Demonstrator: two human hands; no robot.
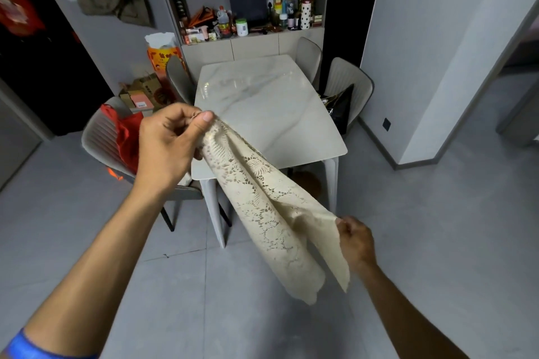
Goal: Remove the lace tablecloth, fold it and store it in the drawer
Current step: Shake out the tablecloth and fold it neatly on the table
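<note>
The cream lace tablecloth (262,201) hangs in the air in front of me, off the table and doubled into a long drooping band. My left hand (170,140) is raised and pinches one end between thumb and fingers. Lower and to the right, my right hand (355,242) grips the other end, and the loose corners dangle below it toward the floor. The white marble table (271,102) stands bare just beyond the cloth. No drawer is open in view.
Grey chairs ring the table: one at the left (102,137) carries a red bag (128,137), one at the right (347,81) holds a black bag. A cabinet (248,46) with cluttered shelf stands behind. Boxes (143,93) sit at the left. Grey tiled floor lies around me.
</note>
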